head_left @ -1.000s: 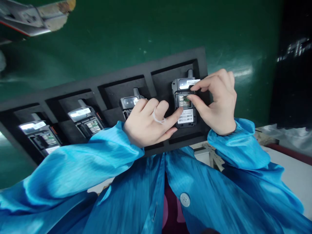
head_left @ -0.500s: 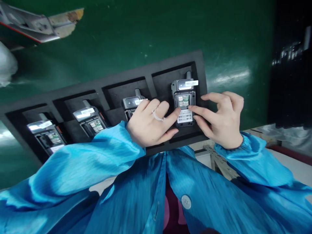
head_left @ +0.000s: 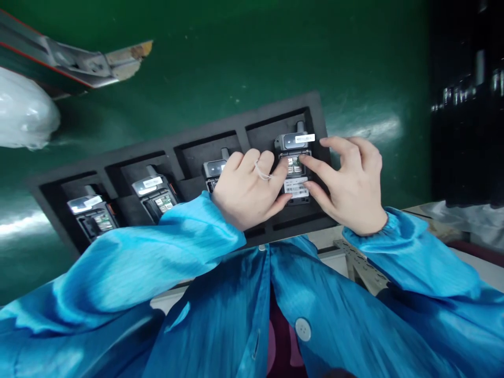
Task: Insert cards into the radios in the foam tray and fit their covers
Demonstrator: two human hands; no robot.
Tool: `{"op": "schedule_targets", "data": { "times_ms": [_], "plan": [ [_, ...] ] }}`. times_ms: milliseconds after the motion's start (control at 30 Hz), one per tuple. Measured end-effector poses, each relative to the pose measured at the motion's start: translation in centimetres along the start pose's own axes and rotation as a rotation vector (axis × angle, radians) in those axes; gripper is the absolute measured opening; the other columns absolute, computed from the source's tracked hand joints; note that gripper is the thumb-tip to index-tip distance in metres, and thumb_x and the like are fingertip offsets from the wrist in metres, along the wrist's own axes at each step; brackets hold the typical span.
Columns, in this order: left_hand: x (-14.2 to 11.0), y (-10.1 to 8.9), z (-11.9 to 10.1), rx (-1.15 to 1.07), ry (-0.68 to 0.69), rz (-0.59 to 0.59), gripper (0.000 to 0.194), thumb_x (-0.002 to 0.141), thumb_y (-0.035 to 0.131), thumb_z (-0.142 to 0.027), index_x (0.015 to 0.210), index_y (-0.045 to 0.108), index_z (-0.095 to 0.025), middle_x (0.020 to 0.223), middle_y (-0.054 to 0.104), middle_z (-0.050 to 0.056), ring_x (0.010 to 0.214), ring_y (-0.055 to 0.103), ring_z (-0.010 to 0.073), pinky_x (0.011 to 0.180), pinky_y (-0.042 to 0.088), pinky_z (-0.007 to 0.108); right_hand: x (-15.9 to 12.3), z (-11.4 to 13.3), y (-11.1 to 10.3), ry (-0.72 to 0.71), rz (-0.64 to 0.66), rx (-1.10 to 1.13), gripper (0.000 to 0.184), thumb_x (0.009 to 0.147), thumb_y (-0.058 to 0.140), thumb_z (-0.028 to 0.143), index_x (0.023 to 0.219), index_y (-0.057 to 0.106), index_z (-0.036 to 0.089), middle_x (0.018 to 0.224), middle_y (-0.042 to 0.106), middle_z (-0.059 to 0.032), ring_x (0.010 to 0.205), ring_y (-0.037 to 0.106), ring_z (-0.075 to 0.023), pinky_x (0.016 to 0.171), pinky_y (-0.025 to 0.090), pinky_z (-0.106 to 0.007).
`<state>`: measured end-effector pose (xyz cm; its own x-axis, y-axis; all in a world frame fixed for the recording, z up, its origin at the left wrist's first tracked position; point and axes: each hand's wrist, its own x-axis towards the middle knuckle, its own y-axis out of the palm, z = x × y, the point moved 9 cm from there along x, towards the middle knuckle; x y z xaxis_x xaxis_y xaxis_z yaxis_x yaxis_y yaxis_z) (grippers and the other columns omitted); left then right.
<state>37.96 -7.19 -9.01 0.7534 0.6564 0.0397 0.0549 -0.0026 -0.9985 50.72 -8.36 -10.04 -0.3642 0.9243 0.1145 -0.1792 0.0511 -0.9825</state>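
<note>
A handheld radio [head_left: 296, 187] with a stubby antenna lies in the rightmost pocket of a black foam tray [head_left: 281, 107]. Its back is uncovered, showing metal card slots, a bit of green circuit board and a white barcode label. My left hand [head_left: 250, 189] grips the radio's left side, index finger at the slots and thumb lower down, the other fingers curled. From the right, my right hand [head_left: 352, 184] reaches in with fingers apart. Its index fingertip touches the slot area and its thumb is by the label. Any small part under the fingertips is hidden.
Three similar radios, a left one [head_left: 96, 216], a second one [head_left: 155, 195] and a third one [head_left: 212, 169] partly behind my left hand, lie in the other pockets. A metal bracket [head_left: 84, 65] and a clear plastic bag [head_left: 25, 110] sit upper left on the green table [head_left: 236, 47].
Both index fingers have moved up the radio's back, from the slots' lower edge onto the slots. The view has shifted slightly, bringing more of the plastic bag into sight.
</note>
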Motion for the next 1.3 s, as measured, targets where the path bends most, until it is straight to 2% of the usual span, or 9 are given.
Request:
{"op": "schedule_targets", "data": {
  "times_ms": [233, 433, 567, 667, 733, 867, 933, 1133, 1300],
  "plan": [
    [-0.5, -0.4, 0.2, 0.018, 0.002, -0.006, 0.052, 0.097, 0.044, -0.046, 0.135, 0.055, -0.011, 0.103, 0.061, 0.017, 0.09, 0.055, 0.0304, 0.071, 0.036, 0.041, -0.6, -0.3, 0.1, 0.021, -0.009, 0.102, 0.047, 0.094, 0.054, 0.046, 0.137, 0.056, 0.028, 0.148, 0.042, -0.0106, 0.134, 0.038, -0.0368, 0.11, 0.036, -0.059],
    [-1.7, -0.7, -0.8, 0.0, 0.094, -0.017, 0.041, 0.095, 0.051, -0.043, 0.127, 0.062, -0.019, 0.096, 0.062, 0.012, 0.086, 0.055, 0.0274, 0.07, 0.037, 0.038, -0.5, 0.2, 0.1, -0.014, 0.011, 0.019, 0.045, 0.094, 0.054, 0.046, 0.135, 0.057, 0.027, 0.149, 0.043, -0.01, 0.137, 0.037, -0.0367, 0.11, 0.036, -0.058],
    [-1.9, -0.4, -0.6, -0.034, 0.032, 0.017, 0.04, 0.096, 0.052, -0.039, 0.129, 0.062, -0.021, 0.101, 0.062, 0.014, 0.091, 0.056, 0.0283, 0.074, 0.04, 0.039, -0.9, 0.5, -0.4, -0.006, -0.018, 0.031, 0.041, 0.093, 0.056, 0.041, 0.131, 0.06, 0.027, 0.147, 0.045, -0.0092, 0.135, 0.038, -0.035, 0.11, 0.037, -0.056],
    [-2.5, -0.9, -0.2, -0.191, 0.001, 0.036, 0.042, 0.097, 0.048, -0.043, 0.13, 0.063, -0.022, 0.102, 0.062, 0.013, 0.09, 0.055, 0.0271, 0.076, 0.042, 0.04, -1.6, 0.7, -0.7, -0.012, -0.05, 0.028, 0.036, 0.092, 0.058, 0.038, 0.126, 0.064, 0.028, 0.145, 0.047, -0.0074, 0.134, 0.039, -0.0339, 0.109, 0.039, -0.055],
    [-3.4, -1.7, 0.2, -0.398, -0.009, 0.029, 0.04, 0.098, 0.046, -0.043, 0.128, 0.065, -0.022, 0.096, 0.06, 0.01, 0.084, 0.054, 0.023, 0.076, 0.043, 0.038, -1.9, 0.9, -0.6, -0.021, -0.027, 0.015, 0.035, 0.092, 0.058, 0.039, 0.125, 0.065, 0.028, 0.146, 0.046, -0.0069, 0.134, 0.039, -0.0345, 0.107, 0.04, -0.056],
    [-6.0, -3.7, 0.9, -0.878, -0.029, -0.045, 0.029, 0.097, 0.05, -0.034, 0.108, 0.072, -0.018, 0.082, 0.053, 0.003, 0.075, 0.051, 0.0147, 0.073, 0.043, 0.031, -1.5, 0.7, -0.7, 0.02, -0.021, 0.013, 0.036, 0.093, 0.056, 0.041, 0.125, 0.064, 0.028, 0.146, 0.046, -0.007, 0.134, 0.039, -0.0354, 0.109, 0.038, -0.057],
    [-7.2, -4.2, 0.7, -1.018, -0.017, -0.051, 0.025, 0.095, 0.053, -0.031, 0.102, 0.074, -0.017, 0.079, 0.052, 0.002, 0.074, 0.05, 0.0131, 0.072, 0.042, 0.03, -1.1, 0.5, -0.8, 0.064, -0.044, -0.003, 0.04, 0.093, 0.056, 0.044, 0.129, 0.062, 0.027, 0.146, 0.045, -0.0083, 0.134, 0.039, -0.0357, 0.11, 0.037, -0.057],
    [-9.9, -3.7, -0.2, -1.083, -0.004, -0.006, 0.022, 0.093, 0.056, -0.03, 0.1, 0.074, -0.018, 0.079, 0.055, 0.002, 0.075, 0.052, 0.0132, 0.073, 0.043, 0.03, -0.2, 0.7, -0.3, 0.055, -0.046, -0.115, 0.044, 0.093, 0.055, 0.048, 0.132, 0.058, 0.027, 0.146, 0.044, -0.0091, 0.133, 0.04, -0.0353, 0.11, 0.038, -0.055],
    [-11.6, -3.7, 0.0, -1.153, -0.01, -0.006, 0.023, 0.094, 0.055, -0.03, 0.099, 0.074, -0.019, 0.079, 0.054, 0.002, 0.075, 0.052, 0.0127, 0.072, 0.044, 0.029, 0.3, 1.5, -1.0, 0.023, -0.047, -0.144, 0.041, 0.093, 0.055, 0.05, 0.125, 0.062, 0.026, 0.143, 0.046, -0.01, 0.133, 0.039, -0.0368, 0.109, 0.039, -0.056]
  ]
}}
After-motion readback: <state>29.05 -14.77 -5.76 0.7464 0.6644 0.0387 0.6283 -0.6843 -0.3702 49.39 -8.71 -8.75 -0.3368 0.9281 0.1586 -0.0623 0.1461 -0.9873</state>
